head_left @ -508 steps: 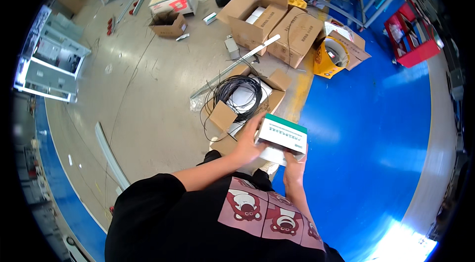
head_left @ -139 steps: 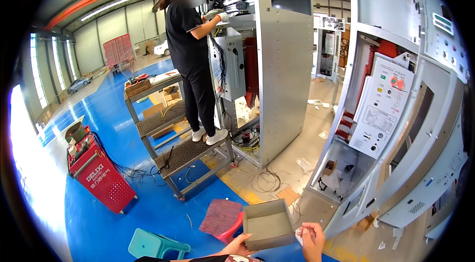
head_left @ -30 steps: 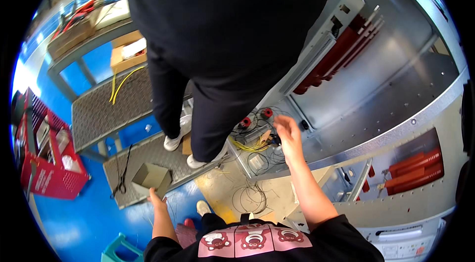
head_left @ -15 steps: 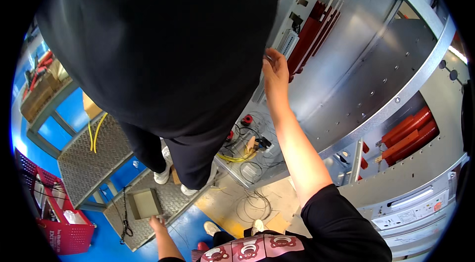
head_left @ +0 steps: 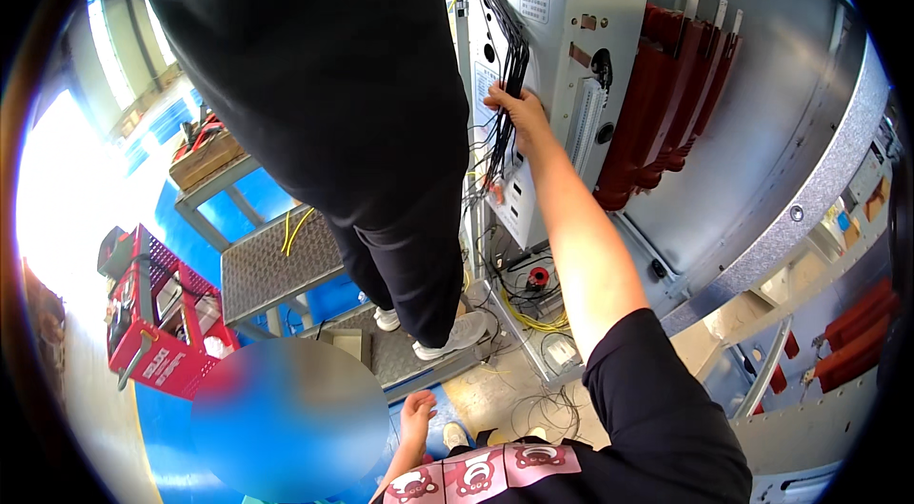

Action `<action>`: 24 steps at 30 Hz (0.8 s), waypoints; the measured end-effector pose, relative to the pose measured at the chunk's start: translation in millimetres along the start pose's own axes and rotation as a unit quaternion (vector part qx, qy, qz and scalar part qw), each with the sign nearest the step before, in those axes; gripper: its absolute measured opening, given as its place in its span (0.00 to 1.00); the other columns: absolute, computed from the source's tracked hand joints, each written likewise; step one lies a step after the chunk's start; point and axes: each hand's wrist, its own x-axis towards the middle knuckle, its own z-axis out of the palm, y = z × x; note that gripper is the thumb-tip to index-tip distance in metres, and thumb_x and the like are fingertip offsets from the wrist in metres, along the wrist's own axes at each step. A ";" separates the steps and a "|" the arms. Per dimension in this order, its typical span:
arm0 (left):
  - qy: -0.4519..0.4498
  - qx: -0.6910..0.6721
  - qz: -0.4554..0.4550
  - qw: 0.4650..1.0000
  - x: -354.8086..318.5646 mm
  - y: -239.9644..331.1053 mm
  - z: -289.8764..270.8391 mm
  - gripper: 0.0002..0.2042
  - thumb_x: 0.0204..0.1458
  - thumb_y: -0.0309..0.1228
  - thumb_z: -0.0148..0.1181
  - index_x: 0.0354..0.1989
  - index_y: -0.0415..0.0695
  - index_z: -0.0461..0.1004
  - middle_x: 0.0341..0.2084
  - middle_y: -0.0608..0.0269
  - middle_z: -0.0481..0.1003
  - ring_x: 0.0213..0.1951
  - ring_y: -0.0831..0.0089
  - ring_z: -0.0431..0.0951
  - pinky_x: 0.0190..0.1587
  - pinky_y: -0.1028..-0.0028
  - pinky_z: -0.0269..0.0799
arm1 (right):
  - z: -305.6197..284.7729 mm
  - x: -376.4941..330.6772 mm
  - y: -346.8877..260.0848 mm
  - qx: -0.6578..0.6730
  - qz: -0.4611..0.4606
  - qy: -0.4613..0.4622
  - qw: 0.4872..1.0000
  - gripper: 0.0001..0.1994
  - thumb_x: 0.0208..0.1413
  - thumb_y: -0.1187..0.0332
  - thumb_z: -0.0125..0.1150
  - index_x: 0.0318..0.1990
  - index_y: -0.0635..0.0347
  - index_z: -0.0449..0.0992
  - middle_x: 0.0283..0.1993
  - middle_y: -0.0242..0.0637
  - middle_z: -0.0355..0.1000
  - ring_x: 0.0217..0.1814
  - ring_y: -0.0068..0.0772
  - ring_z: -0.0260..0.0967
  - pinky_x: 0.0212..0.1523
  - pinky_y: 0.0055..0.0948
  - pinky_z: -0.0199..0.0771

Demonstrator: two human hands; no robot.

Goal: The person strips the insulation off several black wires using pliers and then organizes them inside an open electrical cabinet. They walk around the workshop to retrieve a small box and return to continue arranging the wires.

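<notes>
The right hand (head_left: pixel 521 116) is far and central in my view, its fingers curled around a bundle of black wires (head_left: pixel 515 57). The fingertips show to the left of the bundle and the palm to the right, so the wires lie within this hand's grasp. Beyond the grip the bundle runs up to the far edge; on the near side its ends fan out loosely. It hangs in front of the pale control box (head_left: pixel 552 66); I cannot tell whether the hand also touches that surface. The right forearm reaches in from the near right.

The left hand (head_left: pixel 415 416) is near and central, half open, its fingers loosely bent; I see nothing between them. The wires are well apart from it, farther off and to the right. Just beyond it and to its left, not touching, the grey tray (head_left: pixel 365 348) rests on the low tread of the step stand (head_left: pixel 276 266), partly hidden from me.

A co-worker (head_left: pixel 333 76) in black stands on the stand, to the left of the wires. Farther left I have the red cart (head_left: pixel 162 352). To the right of the control box, red bars (head_left: pixel 681 95) stand inside the cabinet (head_left: pixel 762 142); a red spool (head_left: pixel 538 277) lies on its floor.
</notes>
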 end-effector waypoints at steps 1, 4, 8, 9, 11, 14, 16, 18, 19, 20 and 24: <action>-0.021 -0.001 0.006 1.000 -11.3 6.8 12.2 0.14 0.55 0.24 0.49 0.51 0.40 0.69 0.46 0.57 0.75 0.46 0.70 0.76 0.46 0.72 0.72 | 0.2 -4.4 -2.6 0.033 0.016 -0.036 0.999 0.14 0.50 0.62 0.68 0.41 0.59 0.76 0.32 0.32 0.75 0.33 0.24 0.72 0.38 0.24 0.69; -0.071 0.009 0.057 0.996 -35.8 28.9 44.3 0.13 0.57 0.25 0.52 0.51 0.38 0.68 0.45 0.58 0.76 0.46 0.71 0.76 0.48 0.73 0.71 | -14.0 -35.0 -35.3 -0.060 0.023 -0.080 0.995 0.13 0.52 0.62 0.66 0.40 0.60 0.76 0.30 0.33 0.75 0.32 0.24 0.72 0.36 0.23 0.70; -0.147 0.063 0.192 0.968 -46.9 77.3 86.0 0.11 0.58 0.25 0.53 0.49 0.36 0.69 0.42 0.58 0.76 0.46 0.73 0.75 0.50 0.75 0.70 | -46.3 -78.3 -89.2 -0.036 -0.009 -0.132 0.991 0.12 0.55 0.63 0.63 0.40 0.62 0.74 0.28 0.35 0.75 0.31 0.26 0.74 0.34 0.24 0.72; -0.156 0.095 0.228 0.956 -52.2 108.1 102.7 0.11 0.58 0.24 0.53 0.48 0.36 0.69 0.41 0.59 0.76 0.46 0.74 0.75 0.50 0.76 0.69 | -54.1 -91.9 -109.2 -0.012 -0.015 -0.136 0.990 0.12 0.56 0.63 0.62 0.40 0.63 0.73 0.28 0.35 0.74 0.31 0.27 0.74 0.34 0.25 0.73; -0.150 0.116 0.299 0.935 -46.2 154.2 128.8 0.10 0.58 0.23 0.52 0.47 0.36 0.70 0.40 0.60 0.76 0.45 0.74 0.75 0.50 0.76 0.69 | -57.9 -122.8 -145.5 -0.013 -0.009 -0.137 0.990 0.15 0.57 0.61 0.61 0.43 0.65 0.72 0.32 0.38 0.74 0.33 0.30 0.74 0.36 0.28 0.75; -0.161 0.101 0.438 0.878 -41.6 229.2 165.7 0.11 0.56 0.22 0.51 0.48 0.37 0.70 0.40 0.60 0.74 0.45 0.74 0.75 0.50 0.74 0.68 | -70.2 -144.7 -169.3 0.014 -0.003 -0.169 0.985 0.15 0.60 0.62 0.57 0.45 0.67 0.71 0.35 0.41 0.74 0.36 0.33 0.75 0.38 0.30 0.77; -0.186 0.069 0.488 0.850 -37.2 272.6 193.8 0.12 0.57 0.22 0.51 0.49 0.38 0.70 0.42 0.60 0.74 0.46 0.73 0.74 0.51 0.74 0.67 | -73.5 -157.4 -187.0 0.013 0.026 -0.162 0.986 0.13 0.61 0.64 0.54 0.45 0.67 0.71 0.37 0.43 0.74 0.39 0.35 0.76 0.40 0.33 0.78; -0.255 0.054 0.470 0.843 -35.1 308.0 220.2 0.15 0.62 0.31 0.46 0.53 0.36 0.67 0.47 0.59 0.71 0.52 0.71 0.70 0.56 0.72 0.62 | -78.2 -162.0 -192.2 0.050 0.022 -0.174 0.983 0.13 0.60 0.65 0.55 0.46 0.67 0.70 0.38 0.44 0.74 0.40 0.37 0.76 0.41 0.34 0.78; -0.305 0.044 0.455 0.835 -34.6 323.8 236.8 0.19 0.64 0.36 0.43 0.56 0.35 0.65 0.51 0.58 0.70 0.55 0.70 0.68 0.59 0.71 0.59 | -83.0 -163.6 -193.1 0.063 0.027 -0.170 0.983 0.14 0.60 0.66 0.55 0.46 0.67 0.70 0.40 0.46 0.75 0.41 0.38 0.76 0.42 0.34 0.79; -0.325 0.044 0.435 0.839 -40.6 335.3 246.0 0.23 0.65 0.41 0.39 0.59 0.34 0.62 0.54 0.56 0.68 0.57 0.69 0.67 0.61 0.69 0.57 | -79.1 -168.2 -192.2 0.080 0.029 -0.180 0.980 0.14 0.60 0.66 0.55 0.47 0.68 0.70 0.42 0.47 0.74 0.43 0.40 0.76 0.44 0.35 0.78; -0.459 -0.001 0.314 0.831 -34.9 360.4 291.8 0.33 0.64 0.54 0.34 0.66 0.38 0.54 0.62 0.55 0.60 0.61 0.66 0.63 0.64 0.69 0.54 | -65.7 -177.3 -194.5 0.093 0.013 -0.195 0.976 0.16 0.61 0.68 0.52 0.53 0.70 0.69 0.50 0.49 0.73 0.54 0.42 0.71 0.56 0.36 0.71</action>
